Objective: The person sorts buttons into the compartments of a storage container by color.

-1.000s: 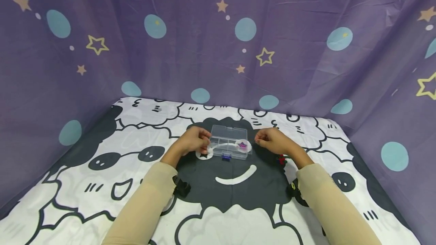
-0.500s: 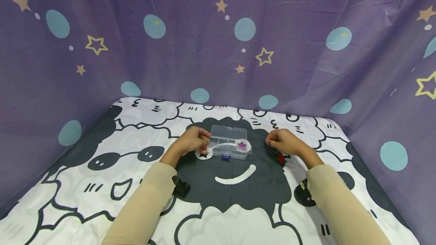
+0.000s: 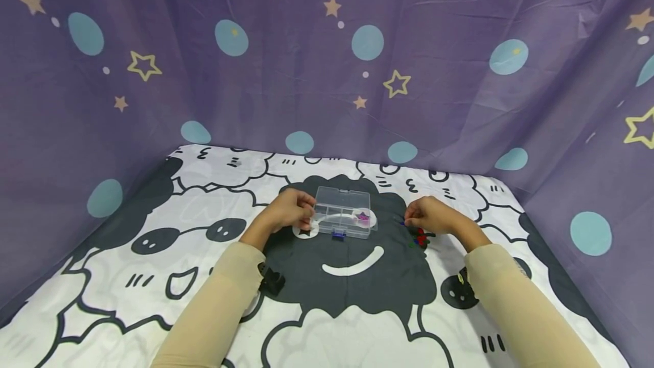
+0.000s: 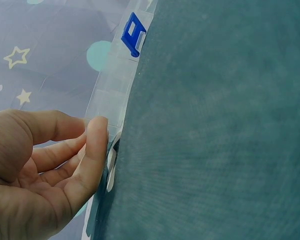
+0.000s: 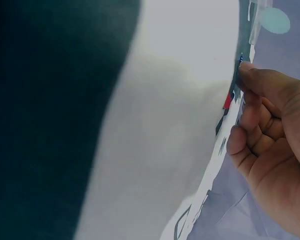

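A clear plastic compartment box (image 3: 341, 221) with its lid raised stands on the dark patch of the cloth. A blue latch (image 4: 134, 35) hangs at its front edge. My left hand (image 3: 292, 209) holds the box's left side between thumb and fingers. Inside the right-hand compartment lies a pink star-shaped piece (image 3: 363, 216). To the right of the box, my right hand (image 3: 428, 214) pinches a small blue piece (image 5: 241, 58) at its fingertips; its shape is too small to tell. Just below this hand lies a little pile of red, green and dark pieces (image 3: 420, 238).
A cartoon-sheep cloth (image 3: 352, 288) in black and white covers the table. A purple curtain (image 3: 306, 72) with stars and ovals hangs behind and at both sides. A dark wrist device (image 3: 272, 280) shows by the left sleeve.
My right hand has moved right, away from the box, to the small pile, and a blue piece now shows at its fingertips. My left hand stays at the box.
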Demonstrator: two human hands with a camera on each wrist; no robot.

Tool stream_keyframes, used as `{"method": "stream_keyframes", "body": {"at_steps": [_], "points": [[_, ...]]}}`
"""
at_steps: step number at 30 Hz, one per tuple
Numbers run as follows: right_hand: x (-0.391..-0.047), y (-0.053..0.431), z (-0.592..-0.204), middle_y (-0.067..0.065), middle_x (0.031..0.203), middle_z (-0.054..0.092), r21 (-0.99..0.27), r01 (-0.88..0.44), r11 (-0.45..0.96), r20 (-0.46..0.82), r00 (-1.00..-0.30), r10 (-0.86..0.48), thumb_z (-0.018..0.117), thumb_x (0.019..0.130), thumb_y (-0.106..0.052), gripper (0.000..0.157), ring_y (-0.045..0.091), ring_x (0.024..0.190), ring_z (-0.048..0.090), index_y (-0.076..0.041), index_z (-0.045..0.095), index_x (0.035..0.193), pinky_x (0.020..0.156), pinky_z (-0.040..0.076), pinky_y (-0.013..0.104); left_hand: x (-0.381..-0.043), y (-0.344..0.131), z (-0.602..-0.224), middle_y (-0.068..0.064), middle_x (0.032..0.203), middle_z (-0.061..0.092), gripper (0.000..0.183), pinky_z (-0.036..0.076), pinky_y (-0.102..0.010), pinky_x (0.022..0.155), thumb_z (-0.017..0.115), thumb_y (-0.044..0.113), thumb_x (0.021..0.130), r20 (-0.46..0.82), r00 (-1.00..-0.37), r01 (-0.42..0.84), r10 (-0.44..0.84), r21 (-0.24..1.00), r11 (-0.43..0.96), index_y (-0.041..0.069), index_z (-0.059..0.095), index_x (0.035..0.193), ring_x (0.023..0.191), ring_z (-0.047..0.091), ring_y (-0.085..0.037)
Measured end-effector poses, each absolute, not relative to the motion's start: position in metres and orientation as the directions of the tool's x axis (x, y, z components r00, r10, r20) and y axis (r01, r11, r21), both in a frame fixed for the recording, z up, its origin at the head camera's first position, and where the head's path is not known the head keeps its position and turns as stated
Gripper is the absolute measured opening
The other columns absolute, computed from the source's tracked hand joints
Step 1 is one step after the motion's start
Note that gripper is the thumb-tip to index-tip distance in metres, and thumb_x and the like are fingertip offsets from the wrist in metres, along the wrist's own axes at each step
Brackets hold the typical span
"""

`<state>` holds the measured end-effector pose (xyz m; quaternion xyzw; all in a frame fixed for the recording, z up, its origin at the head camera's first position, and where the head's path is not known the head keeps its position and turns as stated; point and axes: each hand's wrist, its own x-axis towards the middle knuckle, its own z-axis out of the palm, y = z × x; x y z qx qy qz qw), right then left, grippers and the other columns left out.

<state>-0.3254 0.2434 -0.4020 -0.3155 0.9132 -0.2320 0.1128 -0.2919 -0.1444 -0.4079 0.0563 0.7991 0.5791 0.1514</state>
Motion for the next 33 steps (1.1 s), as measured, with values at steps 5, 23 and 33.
{"method": "stream_keyframes", "body": {"at_steps": [5,23,33], "points": [[-0.326,0.24,-0.403,-0.004,0.075,0.07,-0.469,-0.563,0.681,-0.053,-0.752,-0.658,0.074,0.095,-0.01,0.006,0.008,0.063,0.06,-0.007,0.073,0.09,0.06,0.053,0.026,-0.291,-0.145,-0.408,-0.015,0.096,0.061,0.03,0.064,-0.031,0.061,0.055,-0.009,0.096,-0.183,-0.948,-0.092,0.261,0.942,0.324,-0.011,0.06,0.126,0.064,0.063,-0.018],[-0.328,0.231,-0.403,-0.005,0.075,0.069,-0.402,-0.577,0.711,-0.069,-0.755,-0.652,0.076,0.091,-0.008,0.005,0.006,0.063,0.059,-0.004,0.074,0.091,0.064,0.054,0.026,-0.29,-0.145,-0.408,-0.017,0.097,0.062,0.032,0.065,-0.033,0.064,0.056,-0.008,0.097,-0.191,-0.944,-0.101,0.269,0.943,0.316,-0.011,0.06,0.128,0.065,0.064,-0.02],[-0.324,0.228,-0.4,-0.006,0.074,0.065,-0.338,-0.662,0.67,0.023,-0.717,-0.697,0.076,0.089,-0.003,0.005,0.005,0.068,0.055,-0.003,0.075,0.094,0.066,0.054,0.029,-0.291,-0.145,-0.406,-0.017,0.098,0.062,0.032,0.065,-0.032,0.062,0.056,-0.008,0.097,-0.186,-0.945,-0.095,0.268,0.943,0.319,-0.012,0.06,0.129,0.064,0.065,-0.019]]}}
